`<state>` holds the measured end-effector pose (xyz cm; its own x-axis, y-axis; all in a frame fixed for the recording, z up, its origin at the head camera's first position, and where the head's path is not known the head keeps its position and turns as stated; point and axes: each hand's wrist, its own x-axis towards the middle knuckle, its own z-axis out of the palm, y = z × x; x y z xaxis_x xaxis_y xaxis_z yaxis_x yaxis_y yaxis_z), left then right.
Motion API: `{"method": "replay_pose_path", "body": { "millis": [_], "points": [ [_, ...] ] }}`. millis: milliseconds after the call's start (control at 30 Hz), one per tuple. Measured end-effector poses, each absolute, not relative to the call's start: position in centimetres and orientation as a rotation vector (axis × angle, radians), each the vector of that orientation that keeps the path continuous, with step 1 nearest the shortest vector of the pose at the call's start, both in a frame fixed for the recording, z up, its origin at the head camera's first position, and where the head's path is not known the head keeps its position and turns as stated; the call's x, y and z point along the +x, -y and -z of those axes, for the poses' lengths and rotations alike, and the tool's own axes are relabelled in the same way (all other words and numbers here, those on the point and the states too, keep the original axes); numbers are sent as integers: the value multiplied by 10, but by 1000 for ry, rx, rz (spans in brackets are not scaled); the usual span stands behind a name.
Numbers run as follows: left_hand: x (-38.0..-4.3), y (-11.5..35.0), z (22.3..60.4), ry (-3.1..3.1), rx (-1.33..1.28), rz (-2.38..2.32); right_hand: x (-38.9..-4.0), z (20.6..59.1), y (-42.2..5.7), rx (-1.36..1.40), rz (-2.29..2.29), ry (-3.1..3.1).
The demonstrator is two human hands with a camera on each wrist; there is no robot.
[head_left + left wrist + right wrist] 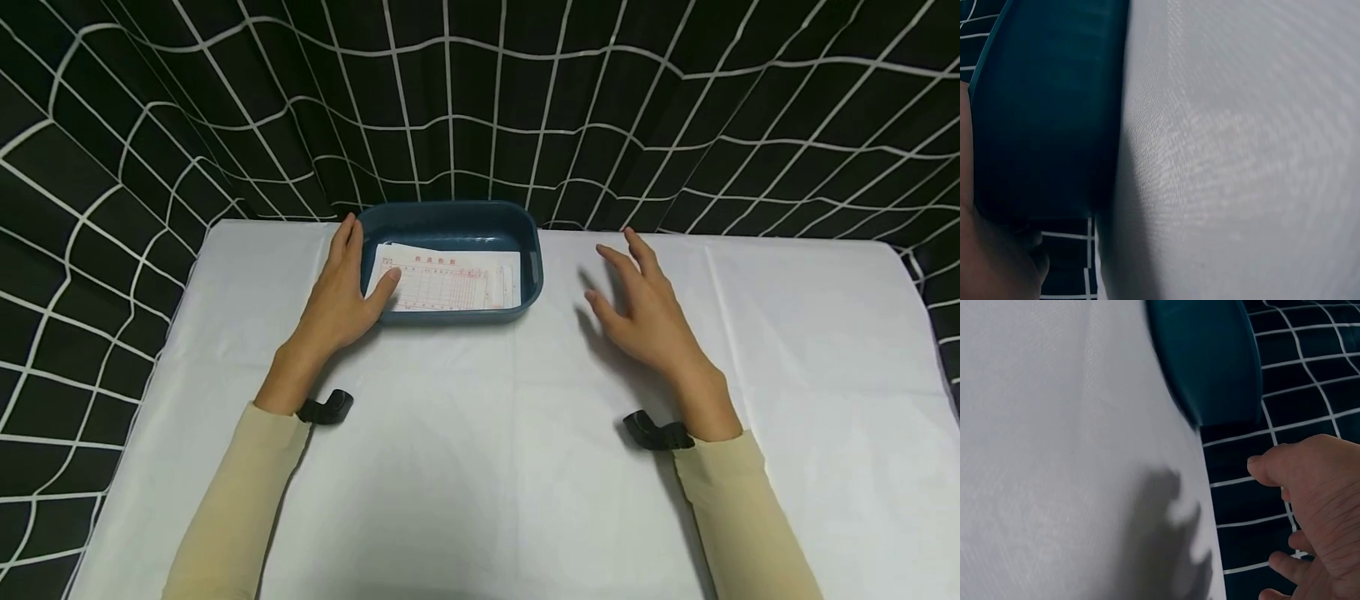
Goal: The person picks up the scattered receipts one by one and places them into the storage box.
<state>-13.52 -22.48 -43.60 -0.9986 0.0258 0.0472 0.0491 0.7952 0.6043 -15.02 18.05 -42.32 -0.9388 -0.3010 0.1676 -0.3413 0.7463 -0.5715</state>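
A dark blue plastic basin (pixel 453 317) stands at the far side of the white table. Inside it lies a small stack of paper forms (pixel 442 279) printed in red. My left hand (pixel 339 292) grips the basin's left end, thumb over the rim and the other fingers along the outer wall. The left wrist view shows the basin's outer wall (pixel 1047 119) close up, with part of the left hand (pixel 997 256) beside it. To the right of the basin, my right hand (pixel 645 312) hovers above the table with spread, slightly bent fingers, holding nothing.
A white cloth (pixel 450 467) covers the table. Black fabric with a white grid (pixel 480 100) hangs behind the table's far edge and along its sides. Each wrist carries a black strap-mounted device (pixel 327 407).
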Motion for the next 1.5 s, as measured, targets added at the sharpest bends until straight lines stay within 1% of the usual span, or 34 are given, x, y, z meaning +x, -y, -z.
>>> {"method": "replay_pose_path", "body": {
  "millis": [267, 600, 800, 1233, 1367, 1500],
  "points": [
    [-131, 228, 436, 2922, -85, 994, -146, 421, -181, 501, -971, 2874],
    [-134, 228, 433, 2931, -75, 1009, -152, 420, -182, 501, -964, 2898],
    [-136, 229, 434, 2905, -119, 1092, -149, 419, -187, 469, -978, 2891],
    [-129, 236, 432, 2874, -121, 1114, -148, 413, -188, 452, -976, 2851],
    [-122, 242, 429, 2864, -121, 1130, -146, 410, -189, 452, -980, 2844],
    [-106, 256, 426, 2849, -97, 1106, -143, 408, -192, 436, -978, 2843]
  ]
}}
